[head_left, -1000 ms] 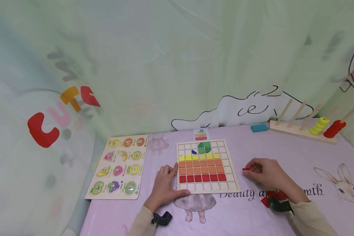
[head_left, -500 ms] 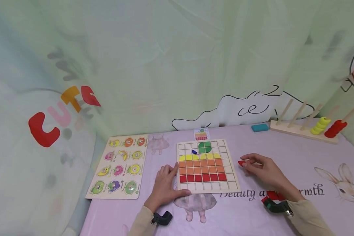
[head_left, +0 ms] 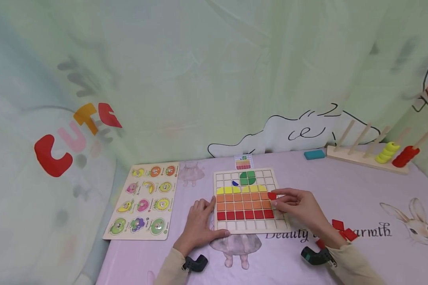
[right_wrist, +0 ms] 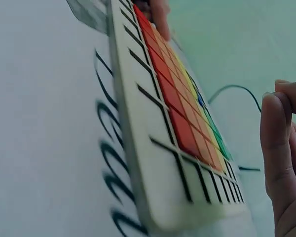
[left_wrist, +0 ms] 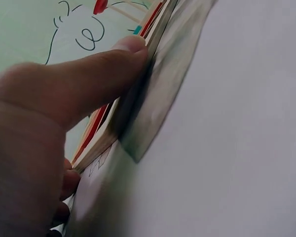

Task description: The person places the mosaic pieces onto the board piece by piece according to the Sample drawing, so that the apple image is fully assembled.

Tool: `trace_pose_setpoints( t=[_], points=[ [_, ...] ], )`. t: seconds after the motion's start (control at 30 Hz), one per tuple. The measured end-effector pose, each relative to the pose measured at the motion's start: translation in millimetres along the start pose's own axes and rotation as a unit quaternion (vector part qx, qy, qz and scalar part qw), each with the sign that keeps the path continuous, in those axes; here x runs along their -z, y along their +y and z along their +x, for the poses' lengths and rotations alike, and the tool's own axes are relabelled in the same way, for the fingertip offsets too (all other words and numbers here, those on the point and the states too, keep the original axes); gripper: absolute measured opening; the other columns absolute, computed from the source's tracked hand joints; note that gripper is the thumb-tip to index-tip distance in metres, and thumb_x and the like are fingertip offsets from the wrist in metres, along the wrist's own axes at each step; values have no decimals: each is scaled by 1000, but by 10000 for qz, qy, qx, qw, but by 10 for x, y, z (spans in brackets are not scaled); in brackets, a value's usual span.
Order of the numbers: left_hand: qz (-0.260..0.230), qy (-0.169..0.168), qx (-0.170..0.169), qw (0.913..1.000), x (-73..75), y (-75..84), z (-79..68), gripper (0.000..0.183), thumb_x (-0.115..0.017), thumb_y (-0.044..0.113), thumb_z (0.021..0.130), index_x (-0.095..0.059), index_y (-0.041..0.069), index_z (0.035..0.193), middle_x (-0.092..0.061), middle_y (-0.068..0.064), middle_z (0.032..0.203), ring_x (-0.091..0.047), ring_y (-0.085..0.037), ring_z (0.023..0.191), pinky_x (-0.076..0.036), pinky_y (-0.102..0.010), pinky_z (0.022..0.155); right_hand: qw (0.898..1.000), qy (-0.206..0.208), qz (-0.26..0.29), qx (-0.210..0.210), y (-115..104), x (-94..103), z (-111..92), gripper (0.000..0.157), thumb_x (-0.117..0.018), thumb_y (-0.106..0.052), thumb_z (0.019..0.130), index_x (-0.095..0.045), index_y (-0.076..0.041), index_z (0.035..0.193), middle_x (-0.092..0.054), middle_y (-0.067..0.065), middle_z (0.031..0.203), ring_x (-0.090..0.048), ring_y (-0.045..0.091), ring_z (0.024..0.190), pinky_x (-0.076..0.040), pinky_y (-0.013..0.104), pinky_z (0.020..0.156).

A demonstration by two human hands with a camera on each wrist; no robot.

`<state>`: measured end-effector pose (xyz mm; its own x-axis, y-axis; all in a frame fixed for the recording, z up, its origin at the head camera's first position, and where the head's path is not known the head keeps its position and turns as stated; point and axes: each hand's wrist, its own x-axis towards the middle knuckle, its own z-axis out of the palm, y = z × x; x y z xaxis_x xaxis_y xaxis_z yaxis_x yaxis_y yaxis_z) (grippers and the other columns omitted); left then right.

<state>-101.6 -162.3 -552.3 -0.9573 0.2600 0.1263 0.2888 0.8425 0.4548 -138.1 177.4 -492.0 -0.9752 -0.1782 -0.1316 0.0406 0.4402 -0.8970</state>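
Observation:
In the head view a wooden grid board (head_left: 281, 226) lies on the table, bearing rows of red, orange and yellow tiles, with green and blue pieces near its top. My left hand (head_left: 197, 229) rests at its front left corner, thumb extended along the front edge and fingers by the left side. In the left wrist view that thumb (left_wrist: 98, 79) touches the board's edge. Between thumb and index finger, my right hand (head_left: 301, 208) pinches a small red tile (head_left: 272, 196) over the board's right side. The right wrist view shows those fingertips together; the tile is hidden there.
Loose red tiles (head_left: 350, 234) lie beside my right wrist. A small pattern card (head_left: 243, 162) is behind the board. To the left is a fruit puzzle board (head_left: 141, 215). At the back right are a teal block (head_left: 314, 154) and a peg stand (head_left: 367, 160) with yellow and red rings.
My right hand has moved left with the red tile, from beside the board to over its right columns. More loose red tiles now show near the right wrist. The left hand stays put.

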Motion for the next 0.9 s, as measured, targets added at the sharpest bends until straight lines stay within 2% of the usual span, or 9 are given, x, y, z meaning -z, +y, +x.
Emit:
trace_pose_setpoints(
  t=[0.13, 0.23, 0.37, 0.47, 0.57, 0.67, 0.9],
  points=[
    [-62, -178, -49, 9998, 39, -21, -2, 119, -87, 69, 72, -41, 9, 164, -49, 1, 114, -38, -12, 103, -36, -34, 92, 9990, -270, -40, 342, -117, -246, -25, 43, -84, -24, 92, -74, -3, 128, -77, 5, 93, -70, 14, 83, -58, 21, 74],
    [-218, -357, -10, 9991, 80, -29, -4, 118, -89, 63, 71, -41, 9, 164, -51, 1, 116, -39, -13, 106, -36, -37, 94, 9946, -530, -283, 845, -182, -459, -35, 36, -87, -21, 89, -78, -4, 120, -74, 0, 88, -66, 11, 77, -56, 22, 69],
    [-479, -551, 55, 9973, 115, -35, -7, 113, -91, 53, 73, -40, 11, 164, -49, 3, 113, -38, -13, 107, -35, -37, 95, 9780, -951, -832, 1658, -271, -730, -28, 30, -90, -21, 86, -81, -9, 112, -67, -9, 79, -56, 4, 68, -49, 20, 61],
    [-578, -611, 26, 9964, 128, -32, -12, 110, -90, 48, 74, -41, 12, 164, -47, 4, 112, -38, -12, 107, -34, -36, 95, 9640, -1171, -1205, 2059, -353, -898, -8, 27, -91, -19, 84, -83, -12, 108, -64, -15, 73, -50, 0, 63, -43, 20, 58],
    [-603, -607, -33, 9963, 138, -31, -14, 108, -89, 46, 74, -42, 11, 164, -46, 4, 111, -37, -13, 106, -32, -34, 94, 9543, -1199, -1598, 2221, -426, -1025, 11, 27, -93, -20, 82, -84, -15, 107, -61, -19, 70, -49, -2, 64, -42, 21, 61],
    [-617, -574, -89, 9964, 150, -35, -10, 107, -89, 45, 73, -42, 11, 163, -45, 4, 109, -37, -13, 105, -31, -33, 93, 9489, -1209, -1865, 2239, -472, -1111, 31, 28, -94, -21, 80, -84, -16, 105, -60, -19, 69, -51, -1, 66, -43, 22, 64],
    [-631, -528, -145, 9965, 160, -46, -12, 107, -89, 44, 73, -43, 10, 163, -45, 5, 107, -37, -12, 102, -30, -32, 91, 9493, -1247, -2049, 2031, -491, -1203, 60, 29, -96, -23, 77, -83, -15, 101, -62, -16, 71, -52, 1, 68, -43, 23, 64]
  ],
)
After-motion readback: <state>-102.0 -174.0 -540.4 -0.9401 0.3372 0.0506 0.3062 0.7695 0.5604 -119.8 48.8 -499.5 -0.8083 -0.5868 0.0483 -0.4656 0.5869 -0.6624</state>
